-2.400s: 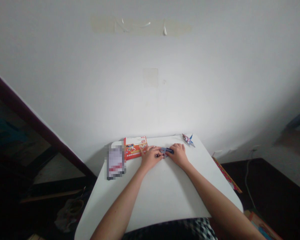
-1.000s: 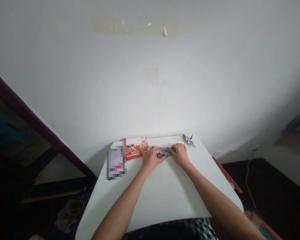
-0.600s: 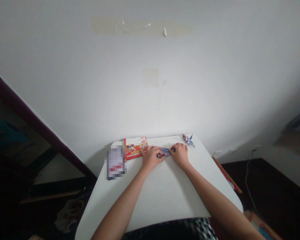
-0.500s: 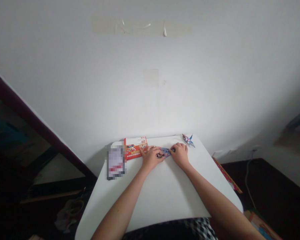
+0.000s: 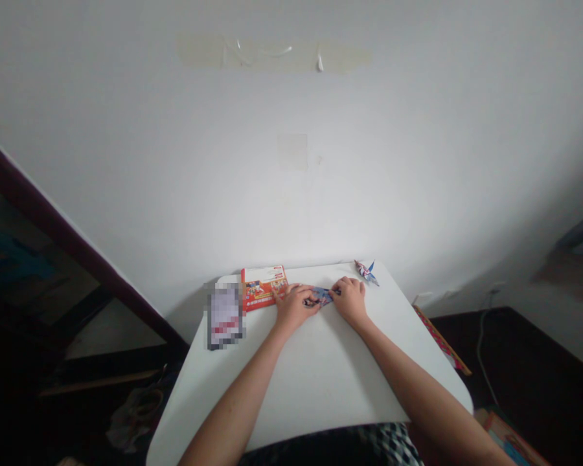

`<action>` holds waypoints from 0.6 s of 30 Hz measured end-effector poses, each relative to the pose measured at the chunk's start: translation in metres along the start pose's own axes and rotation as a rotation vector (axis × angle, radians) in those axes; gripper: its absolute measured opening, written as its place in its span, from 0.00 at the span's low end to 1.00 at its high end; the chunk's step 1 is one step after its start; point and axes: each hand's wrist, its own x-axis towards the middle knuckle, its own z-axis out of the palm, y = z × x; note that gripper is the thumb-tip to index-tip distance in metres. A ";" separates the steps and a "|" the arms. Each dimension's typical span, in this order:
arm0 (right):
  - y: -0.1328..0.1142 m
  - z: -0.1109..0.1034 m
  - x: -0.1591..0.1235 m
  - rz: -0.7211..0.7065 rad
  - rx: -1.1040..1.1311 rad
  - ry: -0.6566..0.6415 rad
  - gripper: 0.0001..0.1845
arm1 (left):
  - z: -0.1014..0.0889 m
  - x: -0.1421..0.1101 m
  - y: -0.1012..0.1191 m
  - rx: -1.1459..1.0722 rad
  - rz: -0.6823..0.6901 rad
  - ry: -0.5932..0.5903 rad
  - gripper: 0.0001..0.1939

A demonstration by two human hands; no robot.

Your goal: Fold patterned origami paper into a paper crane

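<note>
A piece of patterned blue folded paper lies on the white table between my hands, partly covered by them. My left hand grips its left side, fingers curled over it and pressing it down. At the paper's right end, my right hand pinches the edge with thumb and fingers. Near the far right corner sits a finished-looking origami crane in similar patterned paper. A red and white printed packet lies just left of my left hand, close to its fingers.
Left of the packet, a blurred-out device lies on the white table. The table's far edge meets a white wall bearing old tape. A dark-framed mirror or panel leans at left. On the right floor runs a cable.
</note>
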 end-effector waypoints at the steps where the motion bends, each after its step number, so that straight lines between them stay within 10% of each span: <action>1: 0.000 0.000 0.000 0.003 -0.002 0.001 0.06 | 0.000 0.000 0.000 -0.004 0.000 -0.002 0.05; 18: -0.012 -0.008 -0.001 0.008 -0.101 0.006 0.10 | 0.000 0.000 -0.001 -0.002 -0.001 0.000 0.05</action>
